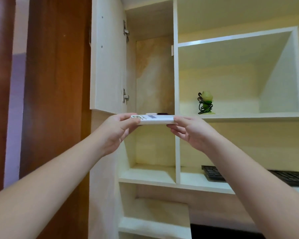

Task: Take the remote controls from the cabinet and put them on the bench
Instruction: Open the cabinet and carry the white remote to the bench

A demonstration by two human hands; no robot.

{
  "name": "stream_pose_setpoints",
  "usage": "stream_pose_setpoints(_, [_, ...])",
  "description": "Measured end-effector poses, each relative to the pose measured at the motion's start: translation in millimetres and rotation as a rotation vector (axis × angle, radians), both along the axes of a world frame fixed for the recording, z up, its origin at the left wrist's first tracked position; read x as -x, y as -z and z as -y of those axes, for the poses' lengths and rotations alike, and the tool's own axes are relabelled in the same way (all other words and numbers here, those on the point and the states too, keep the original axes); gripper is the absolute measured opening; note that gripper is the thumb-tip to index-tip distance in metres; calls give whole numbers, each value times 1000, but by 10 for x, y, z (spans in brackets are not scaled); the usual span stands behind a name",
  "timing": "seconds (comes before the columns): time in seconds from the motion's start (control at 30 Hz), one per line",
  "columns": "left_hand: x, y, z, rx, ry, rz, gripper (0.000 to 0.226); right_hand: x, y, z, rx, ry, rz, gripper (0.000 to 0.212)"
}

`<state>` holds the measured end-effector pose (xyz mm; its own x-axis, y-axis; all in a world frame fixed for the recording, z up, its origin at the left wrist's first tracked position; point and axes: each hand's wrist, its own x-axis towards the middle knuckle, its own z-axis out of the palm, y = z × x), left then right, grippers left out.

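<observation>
A white remote control (154, 119) lies flat between my hands, just in front of the open cabinet's (154, 75) floor edge. My left hand (118, 129) grips its left end with thumb on top. My right hand (188, 130) holds its right end. Behind it, on the cabinet floor, lie a second white remote (151, 113) and a dark remote (162, 114), both mostly hidden. No bench is in view.
The cabinet door (109, 54) stands open to the left. A green figurine wrapped in a dark cable (205, 103) sits on the shelf to the right. A black keyboard (290, 177) lies on the lower shelf. A brown wooden panel (55, 83) is at left.
</observation>
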<state>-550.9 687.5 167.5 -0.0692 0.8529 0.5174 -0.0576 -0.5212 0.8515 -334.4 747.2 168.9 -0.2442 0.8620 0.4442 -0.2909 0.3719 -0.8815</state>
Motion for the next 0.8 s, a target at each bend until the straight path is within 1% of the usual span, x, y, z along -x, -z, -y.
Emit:
stream_pose_setpoints(0.13, [-78,205,131,18,50,-9,26,-116,191,191,17,56,43,21])
stream_pose_setpoints(0.27, [-221,385,243,64,60,-11,34,-252,339,358,26,117,24,24])
stream_pose_setpoints(0.4, [-364,544,337,94,120,-1,35,-407,519,525,17,168,-11,21])
stream_pose_setpoints(0.5, [-485,644,409,111,151,-13,35,-589,680,649,39,179,-28,28])
stream_pose_setpoints(0.57, [-585,741,451,137,168,-78,39,-746,809,741,53,183,-32,29])
stream_pose_setpoints(0.67, [-801,930,518,150,181,-262,55,-1020,1027,904,80,205,-36,29])
stream_pose_setpoints(0.7, [-900,983,538,144,181,-292,59,-1127,1096,967,86,212,-42,29])
stream_pose_setpoints(0.8, [-1239,1116,620,134,201,-290,51,-1469,1283,1201,102,221,-35,28])
